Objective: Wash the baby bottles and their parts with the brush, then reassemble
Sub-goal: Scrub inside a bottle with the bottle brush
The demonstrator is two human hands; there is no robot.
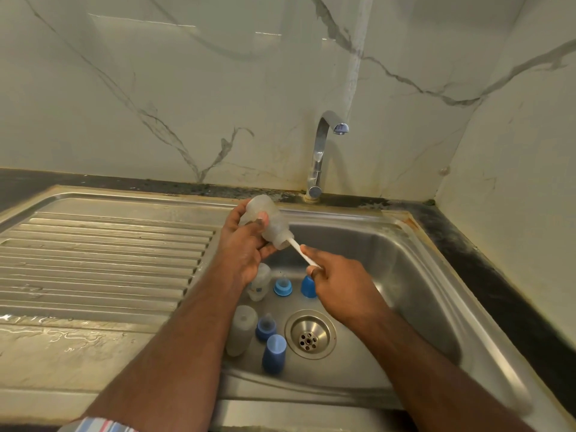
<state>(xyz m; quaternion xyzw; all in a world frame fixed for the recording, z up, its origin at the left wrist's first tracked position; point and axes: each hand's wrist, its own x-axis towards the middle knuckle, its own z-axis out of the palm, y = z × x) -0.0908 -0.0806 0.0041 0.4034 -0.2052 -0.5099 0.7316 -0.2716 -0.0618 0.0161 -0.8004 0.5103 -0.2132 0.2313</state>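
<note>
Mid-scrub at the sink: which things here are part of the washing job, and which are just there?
Job: bottle in left hand; brush handle in right hand; two bottles, blue parts in sink.
Just there: faucet, drainboard.

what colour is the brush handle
White; the brush handle shows best in the head view, sticking out of the bottle.

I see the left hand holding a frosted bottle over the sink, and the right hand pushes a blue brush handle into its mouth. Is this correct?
Only the colour is wrong. In the head view the brush handle is white, not blue. The rest stands: the left hand holds the frosted bottle over the sink, and the right hand pushes the handle into its mouth.
</note>
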